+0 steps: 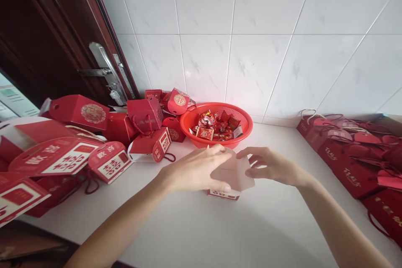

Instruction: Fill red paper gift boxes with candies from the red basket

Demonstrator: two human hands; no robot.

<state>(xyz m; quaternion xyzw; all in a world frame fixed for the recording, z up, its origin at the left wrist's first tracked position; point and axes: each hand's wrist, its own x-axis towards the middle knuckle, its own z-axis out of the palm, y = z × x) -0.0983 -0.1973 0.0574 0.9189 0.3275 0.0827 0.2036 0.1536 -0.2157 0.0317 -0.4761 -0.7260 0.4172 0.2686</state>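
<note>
A small red-and-white paper gift box (224, 194) stands on the white table in front of me, its top flaps raised and the pale inner side showing. My left hand (201, 169) lies across the box's left side, fingers stretched along the far edge and the thumb over the front. At the right flap (246, 180), my right hand (270, 165) has its curled fingers and thumb against the card. Just behind the box sits a red plastic basket (248, 127) of wrapped candies (209, 121). The inside bottom of the box is hidden from me.
Several red gift boxes (108, 161) with cord handles are heaped on the left, by a dark door (47, 21) with a metal handle. More red boxes (345, 163) stand in rows at right. A white tiled wall (260, 67) borders the table (201, 234) at the back.
</note>
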